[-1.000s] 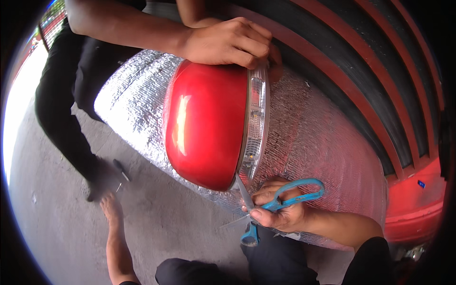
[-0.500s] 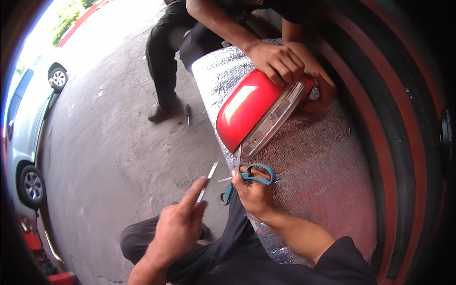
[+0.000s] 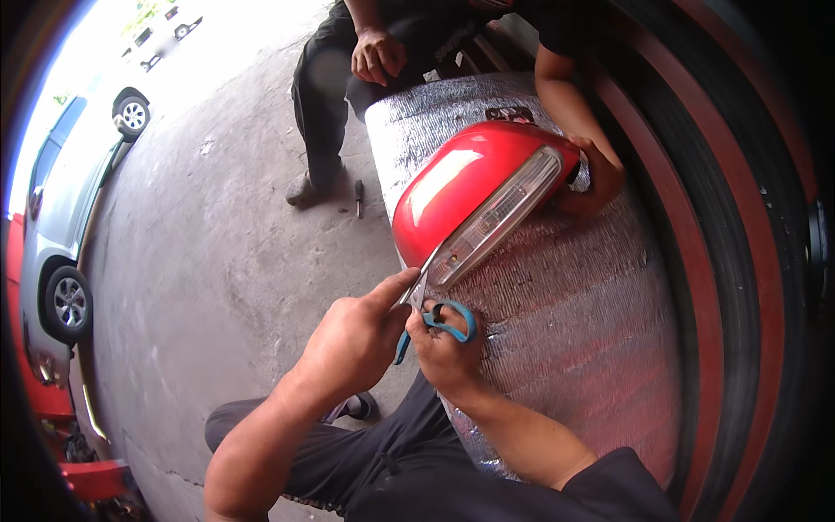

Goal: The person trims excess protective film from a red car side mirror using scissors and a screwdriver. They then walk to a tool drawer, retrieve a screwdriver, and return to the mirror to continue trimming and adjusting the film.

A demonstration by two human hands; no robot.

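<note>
Operator: How do the hands stand?

Observer: Your right hand (image 3: 448, 355) pinches the blue-handled scissors (image 3: 420, 291) near the pivot, probably for firmer control close to the blades. Your left hand (image 3: 348, 337) lies just beside it, index finger stretched along the metal; its fingertips are partly hidden, so I cannot tell whether it grips anything.

Operator: And the housing?

Observer: The red mirror housing (image 3: 454, 184) sits just beyond your 2 hands, slanted on the foil sheet (image 3: 578, 291), which likely shields its gloss. Its clear lamp strip (image 3: 503, 216) faces you, leaving the seam near the blades within reach. A co-worker's hand (image 3: 600, 181) cups the far end, seemingly to steady it; their other hand (image 3: 378, 56) is off the housing, by their leg.

Operator: Farther out?

Observer: 1 screwdriver (image 3: 358, 198) lies on the floor (image 3: 235, 235), perhaps set aside near the co-worker's shoe (image 3: 300, 189). A silver car (image 3: 74, 213) stands well apart, left.
</note>
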